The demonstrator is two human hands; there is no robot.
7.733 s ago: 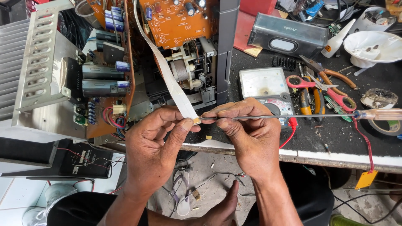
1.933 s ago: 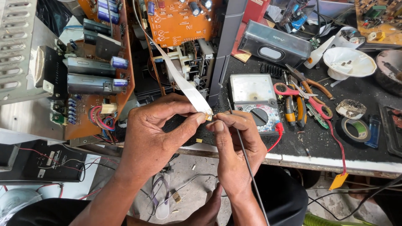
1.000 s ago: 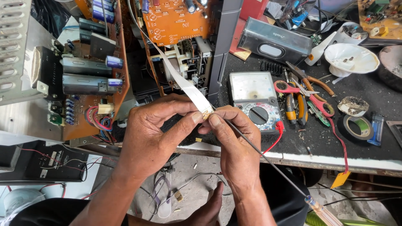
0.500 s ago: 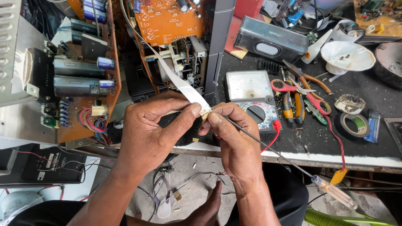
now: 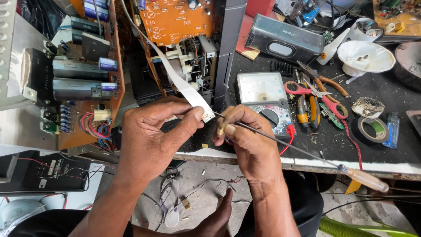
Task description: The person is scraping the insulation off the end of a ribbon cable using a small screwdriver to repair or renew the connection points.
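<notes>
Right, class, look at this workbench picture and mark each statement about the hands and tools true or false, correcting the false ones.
1. The left hand pinches the end of a white flat ribbon cable. True.
2. The right hand holds a pair of scissors. False: it holds a long thin screwdriver by its shaft, with the clear handle pointing away to the right.
3. The screwdriver tip is at the cable end. True.
4. The analogue multimeter hangs from the wall. False: it lies flat on the dark bench, behind the right hand.
5. The red-handled scissors lie on the bench, right of the multimeter. True.
</notes>
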